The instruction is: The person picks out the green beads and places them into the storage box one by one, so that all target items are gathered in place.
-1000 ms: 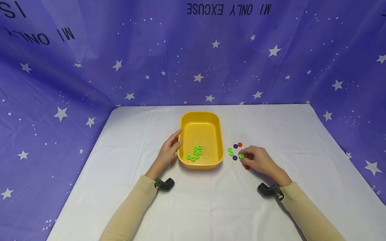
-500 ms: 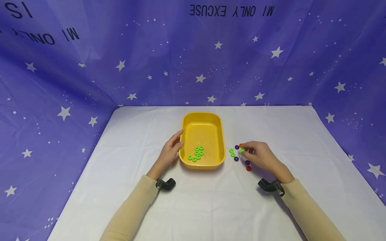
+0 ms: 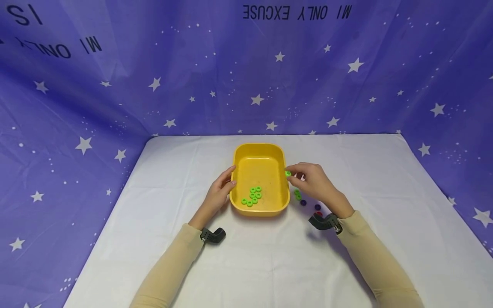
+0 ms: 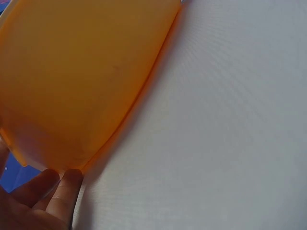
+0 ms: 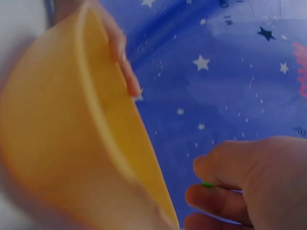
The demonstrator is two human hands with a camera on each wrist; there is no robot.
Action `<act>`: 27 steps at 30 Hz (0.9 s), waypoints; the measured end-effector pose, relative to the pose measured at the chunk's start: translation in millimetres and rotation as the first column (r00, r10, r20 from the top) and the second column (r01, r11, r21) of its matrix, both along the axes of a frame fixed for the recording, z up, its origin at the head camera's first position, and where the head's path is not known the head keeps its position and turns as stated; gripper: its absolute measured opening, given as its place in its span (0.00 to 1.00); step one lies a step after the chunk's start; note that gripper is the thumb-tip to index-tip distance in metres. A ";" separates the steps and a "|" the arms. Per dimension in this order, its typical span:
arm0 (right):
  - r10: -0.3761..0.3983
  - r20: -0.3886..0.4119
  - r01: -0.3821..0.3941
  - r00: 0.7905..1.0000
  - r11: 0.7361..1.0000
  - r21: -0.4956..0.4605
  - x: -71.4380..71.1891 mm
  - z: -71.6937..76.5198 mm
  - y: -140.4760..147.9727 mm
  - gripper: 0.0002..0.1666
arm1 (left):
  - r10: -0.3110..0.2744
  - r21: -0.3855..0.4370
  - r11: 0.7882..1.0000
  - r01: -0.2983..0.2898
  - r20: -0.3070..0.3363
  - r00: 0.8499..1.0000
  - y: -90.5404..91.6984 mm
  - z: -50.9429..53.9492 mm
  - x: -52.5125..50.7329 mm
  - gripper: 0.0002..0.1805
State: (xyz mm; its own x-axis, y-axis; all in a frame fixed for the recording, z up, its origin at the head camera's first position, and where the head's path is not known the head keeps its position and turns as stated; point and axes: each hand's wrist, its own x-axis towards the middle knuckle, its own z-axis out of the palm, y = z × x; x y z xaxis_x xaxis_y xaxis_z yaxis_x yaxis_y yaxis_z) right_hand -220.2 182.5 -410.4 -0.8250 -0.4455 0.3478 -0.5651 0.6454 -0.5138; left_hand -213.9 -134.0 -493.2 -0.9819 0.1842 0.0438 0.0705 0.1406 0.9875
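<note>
A yellow rectangular tub [image 3: 259, 171] stands mid-table with several bright green ring beads [image 3: 252, 195] on its floor near the front. My left hand [image 3: 216, 193] grips the tub's left side; in the left wrist view its fingertips [image 4: 72, 177] meet the outer wall. Just over the tub's right rim, my right hand [image 3: 313, 182] pinches a green ring bead [image 3: 288, 173] between thumb and fingers. Only a sliver of that green bead [image 5: 207, 184] shows in the right wrist view.
Right of the tub lie two green beads [image 3: 298, 195], purple beads [image 3: 303, 202] and a red bead [image 3: 319, 213], partly hidden by the right wrist camera [image 3: 323, 221]. White cloth [image 3: 246, 265] covers the table. A purple star-printed curtain [image 3: 215, 68] hangs behind.
My right hand has lifted the green bead and carried it left and away from me to the tub's right rim. The left hand has kept its place on the tub.
</note>
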 end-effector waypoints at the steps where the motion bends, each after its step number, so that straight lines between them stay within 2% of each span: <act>1: 0.006 0.004 -0.006 1.000 1.000 -0.005 -1.1 1.5 -5.0 0.15 | 0.000 0.002 1.000 0.000 -0.005 1.000 -0.1 0.0 0.1 0.29; 7: 0.034 0.036 -0.034 0.999 0.999 -0.008 -6.2 5.0 -31.2 0.15 | -0.003 0.003 1.000 0.003 -0.007 1.000 1.0 0.1 0.1 0.30; 16: 0.062 0.125 -0.069 0.990 0.996 0.054 -12.2 2.4 -57.5 0.16 | -0.003 -0.015 1.000 0.003 -0.008 1.000 0.4 4.0 1.5 0.30; 24: 0.033 0.192 -0.060 0.981 0.989 0.133 -13.5 -4.3 -74.7 0.16 | -0.001 -0.009 1.000 0.001 -0.009 1.000 0.2 0.6 0.3 0.29; 27: 0.034 0.192 -0.067 0.981 0.983 0.172 -12.7 -7.9 -79.9 0.15 | 0.001 -0.006 1.000 -0.001 -0.012 1.000 0.5 0.5 0.2 0.29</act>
